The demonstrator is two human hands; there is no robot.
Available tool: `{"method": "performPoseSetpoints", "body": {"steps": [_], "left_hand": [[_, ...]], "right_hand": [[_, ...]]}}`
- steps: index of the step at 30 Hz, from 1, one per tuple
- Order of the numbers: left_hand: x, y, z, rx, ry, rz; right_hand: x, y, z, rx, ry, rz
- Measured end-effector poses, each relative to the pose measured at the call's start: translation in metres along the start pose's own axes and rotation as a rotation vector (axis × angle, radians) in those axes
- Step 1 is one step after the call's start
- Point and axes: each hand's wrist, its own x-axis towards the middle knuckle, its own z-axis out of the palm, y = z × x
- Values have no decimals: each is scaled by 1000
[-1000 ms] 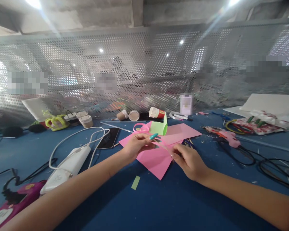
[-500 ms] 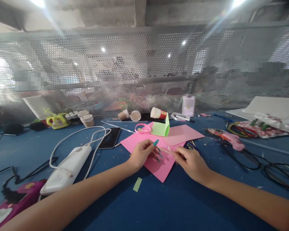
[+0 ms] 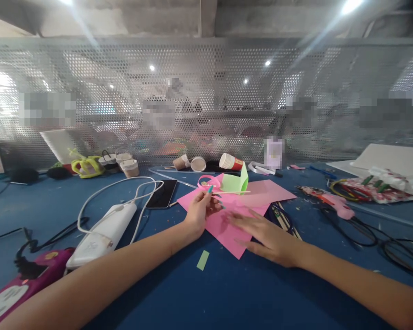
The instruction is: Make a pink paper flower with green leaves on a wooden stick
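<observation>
- Left hand (image 3: 198,213): its grip is pinched closed, thumb against fingers, on a thin stick (image 3: 239,192). The stick points right, above the pink sheet (image 3: 224,233), midway across the bench (image 3: 151,293).
- Right hand (image 3: 271,236): its grip is open, fingers spread and blurred over the pink sheet's right part, with nothing visible in it. Whether it touches the sheet, I cannot tell.
- What could go wrong: the stick is held near 1 end only, so a loose pinch might let it tip or roll. Its free end reaches in front of the folded green paper (image 3: 230,183) and could knock it. A sweep of the right fingers might drag the pink sheet askew.
- In the way: the green paper and a pink loop (image 3: 209,179) lie just beyond the left hand, crowding the space toward the bench's far edge.
- Left side of the bench: a phone (image 3: 162,194), and a white power bank (image 3: 105,233) with a looping cable (image 3: 89,200) that a sleeveless left arm could snag.
- Right side: a pink glue gun (image 3: 337,205) with a black cord; whether it is hot cannot be seen.
- Toward the near edge: a small green scrap (image 3: 203,260).
- Far edge: stacked paper cups (image 3: 230,162) lying sideways.
</observation>
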Motion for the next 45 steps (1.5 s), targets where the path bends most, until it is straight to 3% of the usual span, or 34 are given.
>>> {"method": "performPoseSetpoints", "body": {"steps": [2, 9, 12, 15, 18, 20, 23, 26, 29, 32, 38, 43, 45], "left_hand": [[-1, -1, 0, 6, -15, 8], [4, -4, -3, 131, -40, 35], [6, -5, -3, 176, -38, 41], [6, -4, -3, 165, -16, 54], [5, -3, -2, 161, -26, 58], [4, -3, -2, 159, -40, 51], [4, -3, -2, 147, -51, 47], [3, -4, -2, 164, -65, 52], [2, -5, -2, 186, -106, 53], [1, -4, -2, 184, -118, 58], [3, -3, -4, 152, -119, 76], [3, -3, -3, 174, -109, 50], [3, -3, -3, 190, -113, 43]], "right_hand": [[2, -1, -1, -12, -97, 1], [2, 0, -2, -27, -58, -2], [1, 0, -1, -62, -12, -24], [0, 0, 0, -161, 137, -36], [-2, -3, -3, -453, 401, 151], [-4, -5, -7, -682, 453, 395], [-7, -5, -15, -785, 286, 689], [-9, 5, -21, -661, 162, 785], [-10, 21, -26, -495, 109, 825], [-10, 30, -28, -429, 142, 843], [-8, 20, -26, -454, 214, 831], [-6, 15, -28, -393, 79, 792], [-4, 16, -27, -382, 89, 808]]}}
